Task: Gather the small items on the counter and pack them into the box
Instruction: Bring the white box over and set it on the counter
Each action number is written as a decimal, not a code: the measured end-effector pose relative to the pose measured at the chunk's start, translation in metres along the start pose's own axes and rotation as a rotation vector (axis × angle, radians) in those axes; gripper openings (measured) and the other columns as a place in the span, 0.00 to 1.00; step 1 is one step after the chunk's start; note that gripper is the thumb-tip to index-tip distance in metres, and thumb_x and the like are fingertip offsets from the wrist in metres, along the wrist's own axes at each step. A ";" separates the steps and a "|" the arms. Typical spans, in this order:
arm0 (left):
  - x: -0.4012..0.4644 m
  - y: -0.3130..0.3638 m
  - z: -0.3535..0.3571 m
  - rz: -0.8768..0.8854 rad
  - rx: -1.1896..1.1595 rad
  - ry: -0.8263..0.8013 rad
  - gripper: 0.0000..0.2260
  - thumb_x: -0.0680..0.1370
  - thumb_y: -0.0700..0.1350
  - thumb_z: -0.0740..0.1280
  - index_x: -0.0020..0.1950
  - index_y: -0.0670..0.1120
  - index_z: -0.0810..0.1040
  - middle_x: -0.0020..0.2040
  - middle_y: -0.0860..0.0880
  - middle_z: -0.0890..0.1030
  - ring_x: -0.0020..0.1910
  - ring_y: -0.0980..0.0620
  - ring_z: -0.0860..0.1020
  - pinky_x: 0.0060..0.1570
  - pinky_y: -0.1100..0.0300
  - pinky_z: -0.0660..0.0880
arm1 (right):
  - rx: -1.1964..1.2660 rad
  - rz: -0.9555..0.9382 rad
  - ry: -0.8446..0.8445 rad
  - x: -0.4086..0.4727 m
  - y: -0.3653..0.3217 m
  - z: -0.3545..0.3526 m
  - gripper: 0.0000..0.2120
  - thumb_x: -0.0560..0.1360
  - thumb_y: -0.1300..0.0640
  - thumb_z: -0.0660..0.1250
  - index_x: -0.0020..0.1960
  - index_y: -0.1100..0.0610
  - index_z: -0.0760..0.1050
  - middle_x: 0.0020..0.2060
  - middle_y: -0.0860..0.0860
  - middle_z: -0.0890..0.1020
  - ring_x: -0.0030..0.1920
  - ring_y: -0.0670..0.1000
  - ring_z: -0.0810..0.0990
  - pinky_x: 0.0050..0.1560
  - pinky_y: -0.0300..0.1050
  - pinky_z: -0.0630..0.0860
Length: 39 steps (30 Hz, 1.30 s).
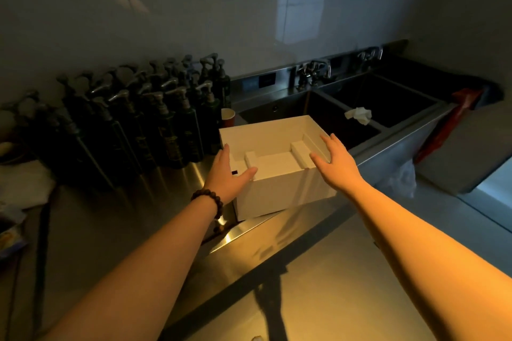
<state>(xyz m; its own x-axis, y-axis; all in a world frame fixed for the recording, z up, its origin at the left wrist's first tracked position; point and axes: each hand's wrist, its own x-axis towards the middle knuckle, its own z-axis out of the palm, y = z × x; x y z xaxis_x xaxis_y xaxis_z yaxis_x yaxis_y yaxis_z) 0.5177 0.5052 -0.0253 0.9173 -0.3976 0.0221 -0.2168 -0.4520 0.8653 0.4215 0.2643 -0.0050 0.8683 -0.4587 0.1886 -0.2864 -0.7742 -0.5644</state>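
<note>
Box (277, 166) on steel counter (346, 271), left hand (227, 174) and right hand (335, 163) flanking — fingers spread, contact unclear.

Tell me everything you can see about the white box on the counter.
The white box is open-topped and rectangular, seemingly foam or card, with a stepped white insert inside and no items visible. It sits turned at an angle on the steel counter beside the sink. The left hand touches its left rim; the right hand rests at its right edge.

Matt white box (277, 188) on glossy brushed-metal counter (346, 271).
</note>
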 end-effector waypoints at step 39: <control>-0.085 -0.016 -0.020 -0.451 -0.251 0.626 0.41 0.72 0.50 0.72 0.75 0.60 0.47 0.68 0.59 0.63 0.65 0.60 0.62 0.61 0.59 0.61 | 0.494 -0.276 -0.889 0.098 -0.024 0.062 0.43 0.67 0.47 0.73 0.68 0.26 0.47 0.70 0.42 0.66 0.58 0.41 0.64 0.60 0.51 0.63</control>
<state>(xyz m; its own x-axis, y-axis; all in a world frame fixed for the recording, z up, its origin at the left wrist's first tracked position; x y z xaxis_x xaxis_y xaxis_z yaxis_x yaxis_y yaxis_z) 0.4495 0.5624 -0.0310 0.9315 0.3341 -0.1437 0.2315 -0.2400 0.9428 0.5385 0.2646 -0.0227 0.9201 0.3458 -0.1838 -0.0105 -0.4474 -0.8943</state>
